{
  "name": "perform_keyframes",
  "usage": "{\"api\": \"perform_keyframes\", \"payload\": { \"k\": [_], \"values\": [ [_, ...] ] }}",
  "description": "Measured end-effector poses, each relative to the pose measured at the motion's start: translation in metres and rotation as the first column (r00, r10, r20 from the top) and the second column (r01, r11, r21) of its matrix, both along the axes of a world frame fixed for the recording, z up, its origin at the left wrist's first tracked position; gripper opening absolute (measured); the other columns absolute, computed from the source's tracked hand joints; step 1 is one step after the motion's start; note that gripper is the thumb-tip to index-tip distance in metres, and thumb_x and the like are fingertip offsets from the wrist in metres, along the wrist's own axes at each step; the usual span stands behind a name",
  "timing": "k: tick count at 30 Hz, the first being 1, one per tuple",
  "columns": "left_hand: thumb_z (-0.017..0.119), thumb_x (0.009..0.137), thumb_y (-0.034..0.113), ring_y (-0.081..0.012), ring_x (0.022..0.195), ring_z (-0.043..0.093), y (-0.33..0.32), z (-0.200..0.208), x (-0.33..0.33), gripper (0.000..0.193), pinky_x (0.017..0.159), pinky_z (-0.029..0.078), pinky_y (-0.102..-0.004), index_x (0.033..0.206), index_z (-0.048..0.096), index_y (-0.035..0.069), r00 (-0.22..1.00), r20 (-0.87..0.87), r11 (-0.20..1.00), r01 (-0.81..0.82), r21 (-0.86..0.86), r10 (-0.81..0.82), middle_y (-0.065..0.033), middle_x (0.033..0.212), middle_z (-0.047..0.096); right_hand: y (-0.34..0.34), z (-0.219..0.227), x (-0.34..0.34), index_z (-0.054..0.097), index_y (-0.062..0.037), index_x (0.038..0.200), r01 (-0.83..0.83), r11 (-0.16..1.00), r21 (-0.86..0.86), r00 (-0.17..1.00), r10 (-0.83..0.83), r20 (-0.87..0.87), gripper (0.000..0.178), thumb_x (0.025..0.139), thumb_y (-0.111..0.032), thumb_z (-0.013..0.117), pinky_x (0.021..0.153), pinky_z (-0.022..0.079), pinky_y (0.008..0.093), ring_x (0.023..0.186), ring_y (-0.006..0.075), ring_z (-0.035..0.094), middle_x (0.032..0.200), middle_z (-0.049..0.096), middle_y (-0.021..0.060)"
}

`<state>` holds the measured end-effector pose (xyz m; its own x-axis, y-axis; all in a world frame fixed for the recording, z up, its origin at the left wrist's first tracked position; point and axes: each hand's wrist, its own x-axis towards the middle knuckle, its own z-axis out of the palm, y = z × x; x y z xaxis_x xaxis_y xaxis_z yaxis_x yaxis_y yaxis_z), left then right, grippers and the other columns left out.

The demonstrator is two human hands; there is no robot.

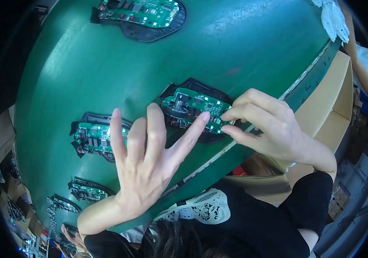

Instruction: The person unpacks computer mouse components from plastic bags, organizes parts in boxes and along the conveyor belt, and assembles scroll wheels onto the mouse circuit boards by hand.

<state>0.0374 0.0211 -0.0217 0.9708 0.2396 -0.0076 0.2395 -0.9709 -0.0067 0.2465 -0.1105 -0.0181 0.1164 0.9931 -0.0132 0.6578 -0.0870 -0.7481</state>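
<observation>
Green board (pixel 196 99) at right fingers (pixel 240 112) (parted)

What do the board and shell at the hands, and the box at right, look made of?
Board: likely fibreglass laminate, smooth green coating, judging by the mounted electronic parts.
Shell: probably moulded plastic, black, low sheen, with a curved rim; exact type can't be told.
Box: seemingly cardboard, tan, matte, with creased folds.

Room to pass over the green table (pixel 244 51) between the far board (pixel 156 13) and the middle board (pixel 197 99), left hand (pixel 143 167) spread across the near side, right hand (pixel 270 122) blocking the right end, another board (pixel 93 136) in the way at left
</observation>
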Motion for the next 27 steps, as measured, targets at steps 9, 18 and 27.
{"api": "perform_keyframes", "payload": {
  "k": [9, 18, 27],
  "values": [
    [0.079, 0.065, 0.021, -0.0263, 0.103, 0.047, 0.004, -0.002, 0.002, 0.077, 0.105, 0.039, -0.0545, 0.133, 0.056, 0.049, 0.999, 0.006, 0.999, 0.049, 0.012, -0.049, -0.0143, 0.124, 0.044, 0.005, -0.004, -0.007, 0.061, -0.0026, 0.085, 0.015, 0.999, 0.034, 0.999, -0.017, 0.037, 0.022, 0.07, -0.001, 0.077, 0.052, 0.051, 0.0323, 0.065, 0.0226, 0.062, 0.083, 0.057, 0.007],
    [0.077, 0.065, 0.02, -0.026, 0.1, 0.048, 0.003, -0.008, 0.0, 0.078, 0.105, 0.039, -0.0539, 0.135, 0.055, 0.048, 0.997, 0.061, 0.999, 0.052, 0.009, -0.052, -0.0158, 0.125, 0.045, 0.007, -0.006, -0.014, 0.062, -0.0016, 0.084, 0.024, 0.997, 0.067, 0.993, -0.032, 0.112, 0.026, 0.063, 0.008, 0.074, 0.05, 0.049, 0.0299, 0.064, 0.0199, 0.061, 0.08, 0.058, 0.0077],
    [0.078, 0.066, 0.021, -0.0261, 0.099, 0.05, 0.005, -0.005, -0.001, 0.078, 0.105, 0.039, -0.053, 0.136, 0.055, 0.046, 0.996, 0.072, 0.998, 0.06, 0.015, -0.061, -0.0169, 0.124, 0.046, 0.005, -0.001, -0.016, 0.061, -0.0033, 0.085, 0.012, 0.991, 0.134, 0.986, -0.034, 0.161, 0.023, 0.068, 0.002, 0.075, 0.047, 0.048, 0.0321, 0.065, 0.0206, 0.061, 0.08, 0.056, 0.0062]
  ]
}}
